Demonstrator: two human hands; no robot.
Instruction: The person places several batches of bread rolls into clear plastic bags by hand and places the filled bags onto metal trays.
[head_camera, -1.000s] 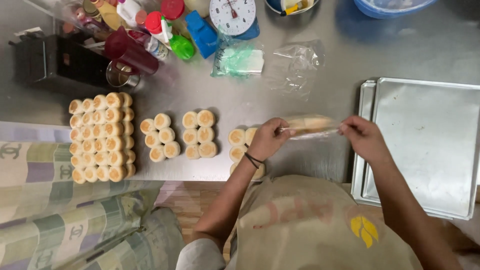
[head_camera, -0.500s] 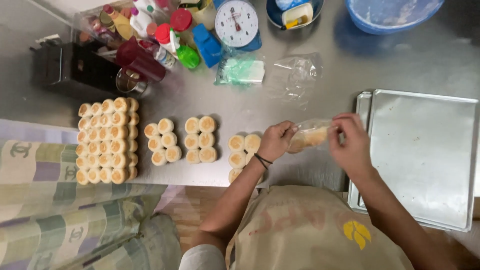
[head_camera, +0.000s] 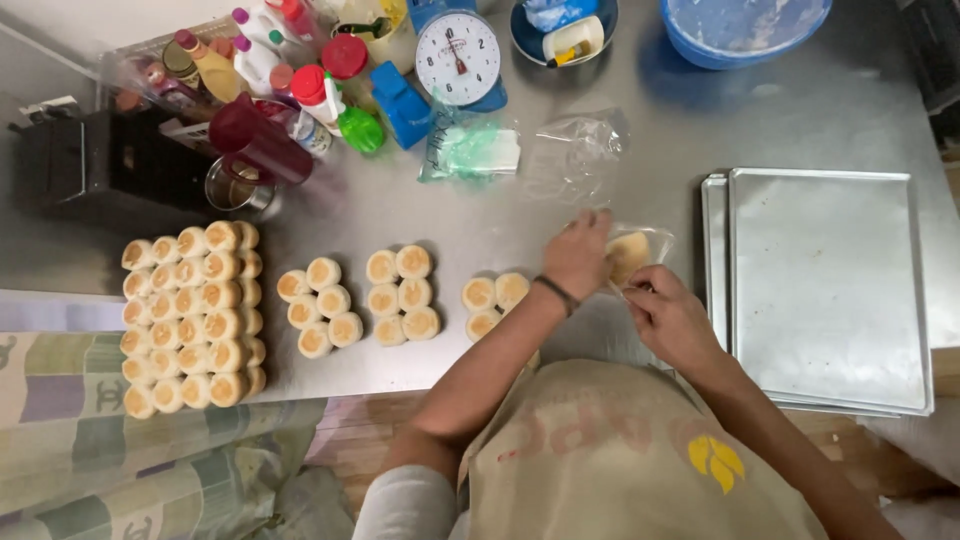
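Drawing the two hands closer together since half a second ago: bringing the left hand (head_camera: 578, 255) rightward and a little farther, pulling the right hand (head_camera: 670, 318) leftward and nearer. Bunching up the small clear plastic bag of pale round pastries (head_camera: 632, 252), stretched left to right between the hands back then, now looking shorter and more upright, though crumpled film is blurring its exact long axis.

Pinching the bag's left side with the left hand, fingers curled around it, dark band showing at the wrist. Gripping the bag's near right edge with the right hand, fingertips closed on the film; not showing clearly whether twisting or only holding. Holding the bag just above the grey steel tabletop (head_camera: 430, 200), immediately right of the left hand and far-left of the right hand, touching both, about equally close to each.

Leaving the loose trio of round golden-topped pastries (head_camera: 495, 300) lying just left of the left wrist, closer to that hand than to the right. Keeping the cluster of six similar pastries (head_camera: 402, 293) farther left, and the large packed block of pastries (head_camera: 192, 318) at the far left edge. Keeping the stacked flat metal baking trays (head_camera: 830, 280) just right of the right hand, and the empty crumpled clear bags (head_camera: 575, 150) beyond the hands.
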